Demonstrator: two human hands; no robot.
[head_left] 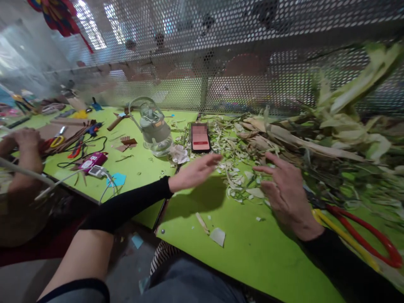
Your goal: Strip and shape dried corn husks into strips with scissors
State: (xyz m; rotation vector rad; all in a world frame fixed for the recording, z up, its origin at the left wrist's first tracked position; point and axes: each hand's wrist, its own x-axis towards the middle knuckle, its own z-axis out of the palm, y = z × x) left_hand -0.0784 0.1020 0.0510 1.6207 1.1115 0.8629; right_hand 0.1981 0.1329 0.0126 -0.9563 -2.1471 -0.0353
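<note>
My left hand [197,172] hovers over the green table [252,244] with its fingers stretched out flat, slightly blurred, holding nothing. Just beyond it lies a phone [200,145] with a lit pink screen. My right hand [285,195] is open too, fingers apart, at the edge of a spread of pale green and white leaf scraps [233,179]. Scissors [360,227] with one red and one yellow handle lie by my right wrist, their blades mostly hidden. A long heap of husks [303,147] stretches beyond my right hand.
A clear plastic water bottle [156,132] with a handle stands left of the phone. A purple device [93,162] and white cable lie further left, near another person's hand [27,139]. A perforated metal screen [189,75] borders the table's back.
</note>
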